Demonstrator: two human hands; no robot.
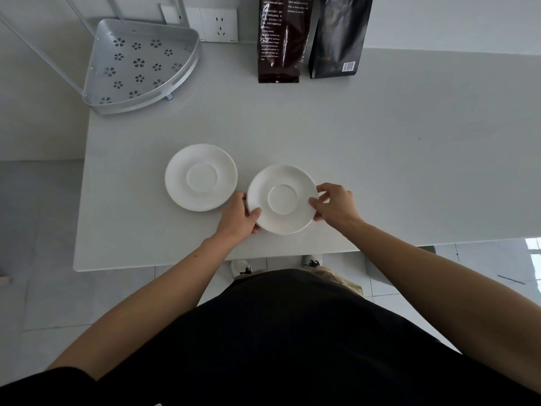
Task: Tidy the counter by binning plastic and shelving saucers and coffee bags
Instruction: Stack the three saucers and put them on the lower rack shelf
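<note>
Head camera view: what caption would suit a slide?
Both hands grip one white saucer beside a second saucer.

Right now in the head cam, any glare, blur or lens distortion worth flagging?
Head view: strong wide-angle bowing, with the counter edges curved; soft, even light and faint shadows. Mild sheen on the coffee bags, their small print unreadable. No motion blur on the hands holding the right saucer.

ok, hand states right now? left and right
Left hand: closed on the left rim of the near saucer.
Right hand: closed on the same saucer's right rim.
</note>
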